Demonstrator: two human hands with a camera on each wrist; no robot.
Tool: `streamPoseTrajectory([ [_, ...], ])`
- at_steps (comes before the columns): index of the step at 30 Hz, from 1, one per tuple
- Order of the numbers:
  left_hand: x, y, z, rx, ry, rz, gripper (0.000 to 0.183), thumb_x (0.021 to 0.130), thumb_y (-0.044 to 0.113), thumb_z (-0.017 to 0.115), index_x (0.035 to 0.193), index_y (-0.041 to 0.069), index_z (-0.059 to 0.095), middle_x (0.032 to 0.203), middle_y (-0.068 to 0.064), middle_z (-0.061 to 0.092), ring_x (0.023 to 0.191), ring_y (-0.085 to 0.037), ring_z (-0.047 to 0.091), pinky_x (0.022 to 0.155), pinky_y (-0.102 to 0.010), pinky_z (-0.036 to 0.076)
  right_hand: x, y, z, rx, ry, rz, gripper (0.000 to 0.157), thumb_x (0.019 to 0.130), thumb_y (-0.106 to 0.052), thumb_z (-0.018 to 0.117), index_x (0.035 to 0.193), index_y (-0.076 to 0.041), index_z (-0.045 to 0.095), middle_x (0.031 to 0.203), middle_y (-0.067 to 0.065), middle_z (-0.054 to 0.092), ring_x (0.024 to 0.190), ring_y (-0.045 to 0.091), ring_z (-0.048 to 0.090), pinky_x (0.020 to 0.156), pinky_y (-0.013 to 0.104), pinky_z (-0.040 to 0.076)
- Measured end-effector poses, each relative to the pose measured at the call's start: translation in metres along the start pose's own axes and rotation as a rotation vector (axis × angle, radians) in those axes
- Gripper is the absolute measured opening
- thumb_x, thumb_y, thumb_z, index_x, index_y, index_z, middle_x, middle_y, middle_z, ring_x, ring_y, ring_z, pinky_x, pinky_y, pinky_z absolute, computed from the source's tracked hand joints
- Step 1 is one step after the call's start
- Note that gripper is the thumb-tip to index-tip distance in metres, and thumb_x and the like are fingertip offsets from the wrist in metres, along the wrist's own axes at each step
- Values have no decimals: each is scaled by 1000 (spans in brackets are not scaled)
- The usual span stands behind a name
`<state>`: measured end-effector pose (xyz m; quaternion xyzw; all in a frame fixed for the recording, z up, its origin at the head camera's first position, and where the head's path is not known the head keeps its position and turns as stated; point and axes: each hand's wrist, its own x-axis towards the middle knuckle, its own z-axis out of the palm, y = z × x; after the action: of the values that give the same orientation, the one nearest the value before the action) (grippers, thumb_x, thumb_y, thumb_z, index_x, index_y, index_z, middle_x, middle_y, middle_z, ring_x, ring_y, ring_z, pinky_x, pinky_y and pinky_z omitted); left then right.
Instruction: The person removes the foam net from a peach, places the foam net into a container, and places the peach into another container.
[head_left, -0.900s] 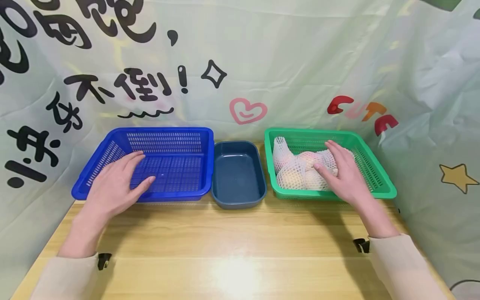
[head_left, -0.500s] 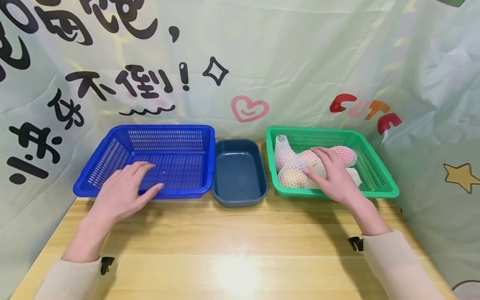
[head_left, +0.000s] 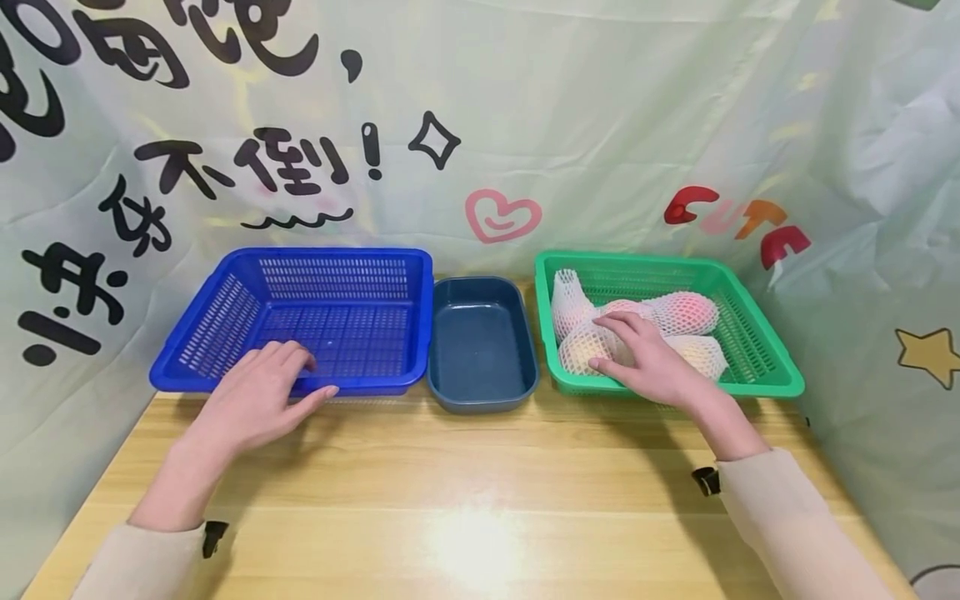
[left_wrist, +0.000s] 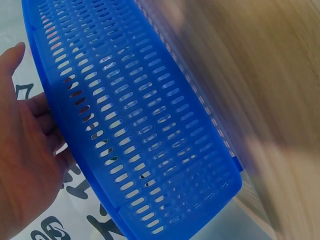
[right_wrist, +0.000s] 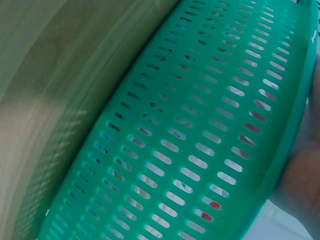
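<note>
In the head view, my left hand (head_left: 258,396) is over the near rim of the blue basket (head_left: 420,333), fingers bent down inside and thumb apart beside the rim. The left wrist view shows those fingers (left_wrist: 42,117) behind the basket's rim, holding nothing visible. My right hand (head_left: 648,358) reaches into the green basket (head_left: 761,350). Its fingers and thumb are spread over a yellowish round thing in a white foam net (head_left: 581,348). Behind stands a netted pinkish thing (head_left: 570,304); a pink-netted one (head_left: 686,313) and a white-netted one (head_left: 701,354) lie to the right.
A dark blue rectangular dish (head_left: 483,350) stands between the two baskets. All three are on a wooden table (head_left: 450,483), near a printed cloth backdrop (head_left: 615,125) with lettering and a pink heart.
My right hand has moved left across the netted things to the yellowish one, uncovering those on the right. My left hand has come nearer and to the right, toward the blue basket's near rim.
</note>
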<state>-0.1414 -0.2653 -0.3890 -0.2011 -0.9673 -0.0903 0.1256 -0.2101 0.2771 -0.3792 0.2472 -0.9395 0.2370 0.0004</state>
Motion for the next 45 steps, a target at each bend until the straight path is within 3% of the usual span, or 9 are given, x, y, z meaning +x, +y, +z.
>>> streamPoseTrajectory([
  [8, 0, -1, 7, 32, -14, 15, 46, 98, 57, 64, 97, 10, 65, 92, -3, 61, 88, -27, 58, 73, -41, 43, 9, 5, 2, 29, -107, -18, 53, 101, -35, 70, 144, -7, 59, 150, 19, 47, 142, 43, 39, 113, 65, 34],
  [13, 0, -1, 10, 56, -17, 29, 46, 99, 55, 63, 93, 10, 61, 86, -3, 56, 83, -27, 54, 70, -40, 40, 19, 7, 4, 24, -127, -70, 52, 96, -35, 76, 139, -8, 64, 143, 17, 54, 131, 39, 52, 107, 60, 42],
  [23, 0, 1, 13, 51, -25, 9, 47, 100, 56, 61, 88, 12, 55, 82, -2, 51, 79, -26, 51, 69, -40, 37, 36, 2, 6, -31, -180, -156, 50, 86, -17, 86, 132, -7, 70, 129, 17, 55, 116, 35, 57, 97, 54, 49],
  [28, -2, 0, 14, 46, -46, -12, 48, 100, 58, 59, 90, 11, 55, 83, -2, 52, 81, -26, 52, 70, -41, 39, 44, 0, 12, -60, -181, -193, 51, 83, -10, 88, 130, -3, 70, 125, 19, 55, 111, 34, 57, 94, 52, 51],
  [34, -6, 0, 16, 38, -33, -17, 48, 99, 59, 61, 87, 13, 53, 82, -1, 50, 80, -25, 51, 70, -40, 39, 47, 4, 18, -17, -170, -195, 49, 82, -8, 87, 127, -3, 71, 124, 17, 56, 112, 34, 56, 94, 52, 49],
  [45, -1, -2, 19, 35, -30, -12, 49, 99, 59, 60, 88, 12, 53, 81, -1, 50, 77, -24, 49, 69, -38, 37, 46, 11, 19, 9, -144, -179, 49, 82, -13, 86, 128, -4, 71, 125, 15, 58, 115, 34, 56, 97, 55, 48],
])
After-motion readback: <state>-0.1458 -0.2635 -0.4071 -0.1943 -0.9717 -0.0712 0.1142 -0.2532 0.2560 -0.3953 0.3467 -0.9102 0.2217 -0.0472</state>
